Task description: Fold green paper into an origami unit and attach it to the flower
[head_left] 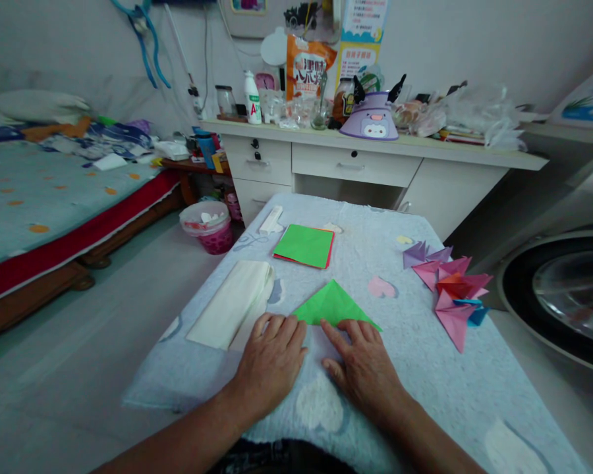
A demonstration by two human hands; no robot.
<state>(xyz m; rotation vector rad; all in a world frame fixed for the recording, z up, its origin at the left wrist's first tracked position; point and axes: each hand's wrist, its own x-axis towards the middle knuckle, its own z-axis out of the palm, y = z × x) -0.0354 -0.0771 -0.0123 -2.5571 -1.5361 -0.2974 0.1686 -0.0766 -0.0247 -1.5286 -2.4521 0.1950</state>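
A green sheet of origami paper [334, 305], folded into a triangle, lies on the cloth-covered table with its point facing away from me. My left hand [273, 359] rests on its left corner, fingers slightly bent and side by side. Along the near folded edge, my right hand [362, 361] presses down with its fingers spread. Beyond the triangle is a stack of square paper [304, 246], green on top with red showing beneath. A folded white paper [232, 304] lies left of the triangle.
Several folded paper figures [457, 289] in pink, purple, orange and blue sit at the table's right side. A small white item [271, 220] lies at the far left corner. Behind stands a white desk [321, 158] with clutter; a washing machine [563, 289] is at right, a bin [205, 220] left.
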